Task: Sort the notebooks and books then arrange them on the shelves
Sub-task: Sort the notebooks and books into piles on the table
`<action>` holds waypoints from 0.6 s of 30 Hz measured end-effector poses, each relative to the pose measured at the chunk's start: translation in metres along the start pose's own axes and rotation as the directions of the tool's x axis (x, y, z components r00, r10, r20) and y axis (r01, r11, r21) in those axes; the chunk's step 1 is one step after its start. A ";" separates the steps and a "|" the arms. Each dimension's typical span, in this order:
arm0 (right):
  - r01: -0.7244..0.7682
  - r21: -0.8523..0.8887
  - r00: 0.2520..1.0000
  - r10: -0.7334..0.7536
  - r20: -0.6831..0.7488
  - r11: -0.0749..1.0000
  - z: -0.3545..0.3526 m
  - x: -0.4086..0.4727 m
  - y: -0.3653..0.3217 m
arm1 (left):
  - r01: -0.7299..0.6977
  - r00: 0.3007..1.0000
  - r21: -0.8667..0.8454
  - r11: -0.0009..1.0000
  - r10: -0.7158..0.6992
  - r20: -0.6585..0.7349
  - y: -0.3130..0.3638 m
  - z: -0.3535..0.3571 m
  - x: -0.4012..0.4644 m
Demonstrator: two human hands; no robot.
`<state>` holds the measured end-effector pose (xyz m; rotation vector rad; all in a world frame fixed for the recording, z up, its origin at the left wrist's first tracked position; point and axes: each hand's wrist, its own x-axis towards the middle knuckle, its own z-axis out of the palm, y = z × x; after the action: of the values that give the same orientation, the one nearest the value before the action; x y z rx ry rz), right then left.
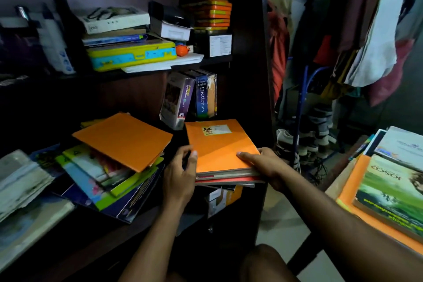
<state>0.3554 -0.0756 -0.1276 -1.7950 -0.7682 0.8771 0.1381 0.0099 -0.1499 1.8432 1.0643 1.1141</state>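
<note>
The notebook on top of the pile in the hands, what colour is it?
Orange notebook, with a small label near its top; head view.

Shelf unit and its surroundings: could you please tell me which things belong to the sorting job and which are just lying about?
Job: orange notebook stack gripped by both hands (left, right); messy pile; dictionary.
Lying about: hanging clothes; orange tins; shoes.

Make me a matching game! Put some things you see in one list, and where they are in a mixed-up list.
Things:
1. Dictionary
2. Yellow case
3. Labelled orange notebook
4. White cloth

Places:
A. on the clothes rack
B. top of the stack the hands hold
C. upright on the middle shelf
D. upper shelf, under books

Pairs: 1-C, 2-D, 3-B, 4-A
</note>
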 end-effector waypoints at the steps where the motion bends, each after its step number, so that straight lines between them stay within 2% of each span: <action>1: -0.021 0.046 1.000 0.020 0.019 0.999 -0.001 -0.006 0.001 | -0.005 0.999 -0.005 1.000 0.005 -0.033 -0.001 0.001 0.000; 4: -0.105 0.178 0.989 0.085 0.119 0.978 -0.006 -0.018 0.002 | 0.020 0.987 -0.077 0.997 -0.032 -0.156 0.000 0.001 -0.002; 7: -0.166 0.256 0.973 0.117 0.198 0.952 -0.009 -0.032 0.005 | 0.067 0.980 -0.118 0.991 -0.088 -0.177 0.003 0.000 -0.003; 9: -0.084 0.256 0.985 0.042 0.165 0.963 -0.008 -0.036 0.009 | 0.085 0.983 -0.079 0.993 -0.097 -0.157 0.003 0.002 -0.001; 12: 0.124 0.224 0.990 -0.135 0.032 0.967 -0.005 -0.037 0.005 | 0.080 0.991 -0.038 0.996 -0.083 -0.106 0.002 0.004 -0.001; 15: 0.317 0.167 0.949 -0.312 -0.052 0.934 -0.005 -0.040 -0.009 | 0.102 0.994 -0.030 0.994 -0.101 0.031 0.001 0.004 -0.001; 18: 0.477 0.136 0.879 -0.473 -0.065 0.868 0.001 -0.049 -0.018 | 0.099 0.986 -0.053 0.994 -0.090 0.141 0.004 0.000 -0.001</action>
<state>0.3262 -0.1084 -0.0998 -1.3920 -1.0413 0.5588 0.1391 0.0071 -0.1471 1.7767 1.0160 0.9386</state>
